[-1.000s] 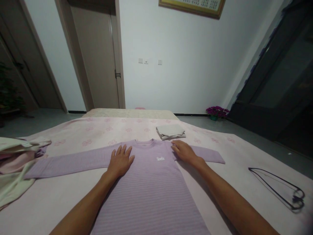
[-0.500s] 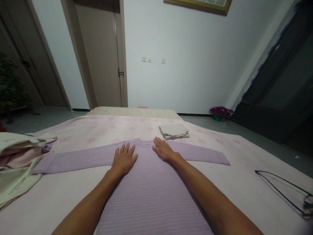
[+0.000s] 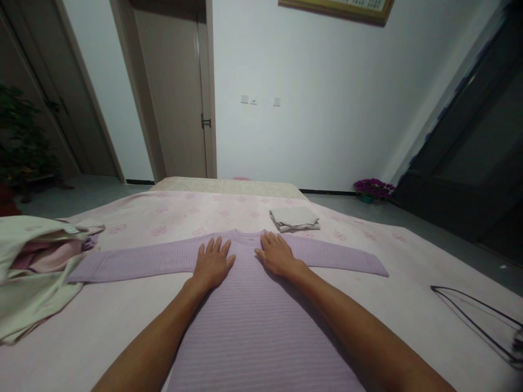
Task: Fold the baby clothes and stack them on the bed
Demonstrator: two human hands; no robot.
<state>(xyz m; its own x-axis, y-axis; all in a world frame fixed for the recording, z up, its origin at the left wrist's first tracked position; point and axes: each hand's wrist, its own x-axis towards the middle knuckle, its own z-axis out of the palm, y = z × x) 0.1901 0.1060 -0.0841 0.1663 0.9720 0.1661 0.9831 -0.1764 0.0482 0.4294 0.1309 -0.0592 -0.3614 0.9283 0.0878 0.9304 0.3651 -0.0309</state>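
A light purple ribbed long-sleeved sweater [image 3: 261,326] lies spread flat, neckline away from me, both sleeves stretched out sideways. Flat on its left shoulder area rests my left hand [image 3: 214,264], fingers apart. My right hand [image 3: 278,253] lies on the other shoulder beside the collar, palm down with fingers extended. Neither hand grips the fabric. The left sleeve's cuff reaches a heap of clothes [image 3: 41,294] in cream and pink. The sweater's lower hem is outside the view.
Beneath everything is a pink flower-patterned cover [image 3: 134,321]. A folded off-white cloth [image 3: 295,218] lies just beyond the right shoulder. At the right edge is a black wire hanger [image 3: 469,316]. Purple flowers [image 3: 372,188] stand on the floor near the far wall.
The view has shifted slightly left, so things appear a little further right. My right hand has drawn slightly back from the shoulder edge; my left hand stays flat on the sweater.
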